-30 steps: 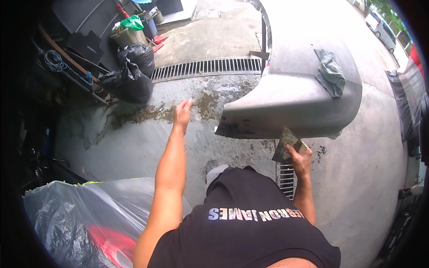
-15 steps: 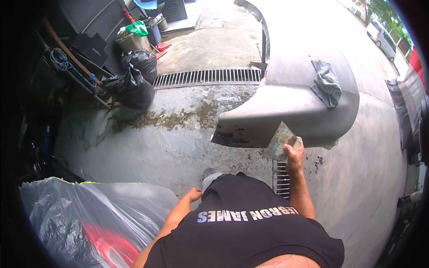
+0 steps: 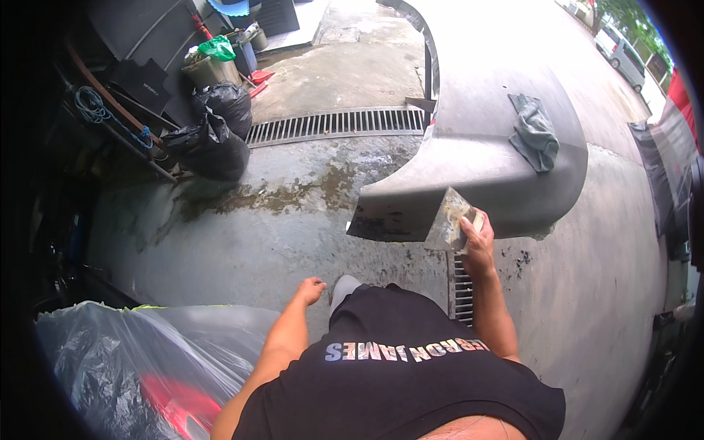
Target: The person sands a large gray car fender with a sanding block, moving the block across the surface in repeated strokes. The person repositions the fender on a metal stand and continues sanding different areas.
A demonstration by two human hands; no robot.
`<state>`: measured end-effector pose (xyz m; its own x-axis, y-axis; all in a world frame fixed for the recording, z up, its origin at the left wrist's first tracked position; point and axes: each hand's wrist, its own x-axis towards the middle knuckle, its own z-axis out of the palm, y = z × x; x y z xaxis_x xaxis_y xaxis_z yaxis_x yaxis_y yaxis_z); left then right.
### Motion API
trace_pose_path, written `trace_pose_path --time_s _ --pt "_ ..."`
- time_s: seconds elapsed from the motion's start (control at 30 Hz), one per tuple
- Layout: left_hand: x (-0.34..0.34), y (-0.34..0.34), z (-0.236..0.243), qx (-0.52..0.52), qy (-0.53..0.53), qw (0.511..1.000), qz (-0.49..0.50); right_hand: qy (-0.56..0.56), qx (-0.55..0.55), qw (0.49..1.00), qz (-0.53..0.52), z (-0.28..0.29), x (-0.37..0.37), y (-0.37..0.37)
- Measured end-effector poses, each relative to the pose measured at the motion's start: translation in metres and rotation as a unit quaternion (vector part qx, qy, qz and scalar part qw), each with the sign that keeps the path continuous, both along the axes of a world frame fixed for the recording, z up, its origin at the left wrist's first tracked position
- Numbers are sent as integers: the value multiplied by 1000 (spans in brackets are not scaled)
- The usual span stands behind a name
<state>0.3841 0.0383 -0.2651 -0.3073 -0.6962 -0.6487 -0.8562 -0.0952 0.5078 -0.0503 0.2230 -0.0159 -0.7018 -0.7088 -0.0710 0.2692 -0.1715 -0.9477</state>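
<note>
My right hand [image 3: 477, 242] grips a thin, stained flat plate [image 3: 448, 224], its pointed corner upward. The thumb lies on its face, and a pale edge shows beside the fingers; whether that belongs to the plate I cannot tell. Right behind it is the lower edge of a grey car body panel [image 3: 469, 165] with a curved wheel-arch cutout and dark smears at its lower left corner. A grey-green cloth [image 3: 535, 133] lies crumpled on the panel. My left hand [image 3: 313, 290] hangs low beside my leg, fingers curled, away from the panel; anything inside them is too small to make out.
Clear plastic sheeting [image 3: 242, 323] covers something partly red at lower left. Black garbage bags [image 3: 213, 150] and a bin [image 3: 213, 72] stand at upper left, near a coiled blue rope [image 3: 92, 104]. Drain grates [image 3: 337, 123] cross the wet-stained floor. A van [image 3: 623, 59] is far right.
My right hand has raised the plate slightly, up and to the left, in front of the panel's edge. My left hand has risen a little and moved forward.
</note>
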Motion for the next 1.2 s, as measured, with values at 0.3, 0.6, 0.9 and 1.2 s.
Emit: trace_pose_path --time_s 0.3,0.6,0.9,1.2 --pt "44 -26 -32 36 5 999 0 262 219 935 93 61 -77 -96" --pt "115 -80 -62 60 -5 994 93 406 336 831 177 108 26 -183" --pt "101 -138 -92 69 30 993 89 304 317 885 154 112 39 -194" --pt "50 -219 -80 79 60 994 36 289 360 879 117 105 101 -152"
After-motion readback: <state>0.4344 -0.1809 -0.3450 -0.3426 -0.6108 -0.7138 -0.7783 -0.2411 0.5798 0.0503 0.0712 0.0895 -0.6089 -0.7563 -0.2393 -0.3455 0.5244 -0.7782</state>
